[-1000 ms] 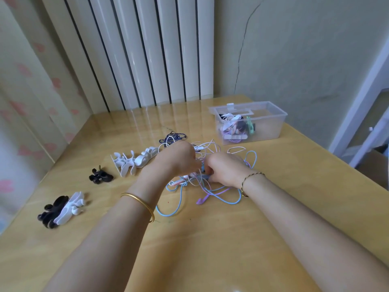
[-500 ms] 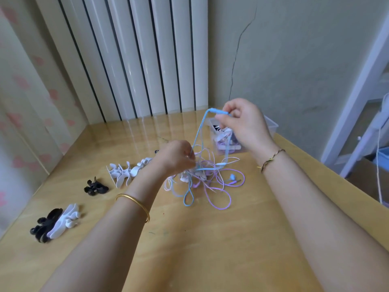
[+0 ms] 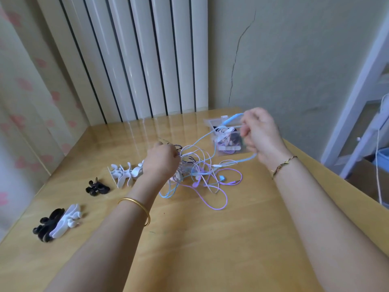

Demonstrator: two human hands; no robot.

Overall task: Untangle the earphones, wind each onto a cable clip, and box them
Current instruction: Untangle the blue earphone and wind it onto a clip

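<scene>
the left hand (image 3: 163, 161) is closed on the tangle (image 3: 202, 173) of earphones, low over the desk (image 3: 210, 239), i think to anchor it. the right hand (image 3: 261, 133) grips the blue cable (image 3: 202, 138), lifted before the clear box (image 3: 208, 121), probably to draw this one strand free. its long axis slants from the tangle up to the right.

tangled pastel earphone cables (image 3: 197, 173) mid wooden counter (image 3: 210, 249). clear plastic box (image 3: 211, 122) behind-right of tangle, wound earphones inside. white plastic cable clips (image 3: 123, 175) just left of tangle, small black clip (image 3: 97, 187) further left, black-and-white clip pile (image 3: 63, 222) front-left, closest to camera.
</scene>
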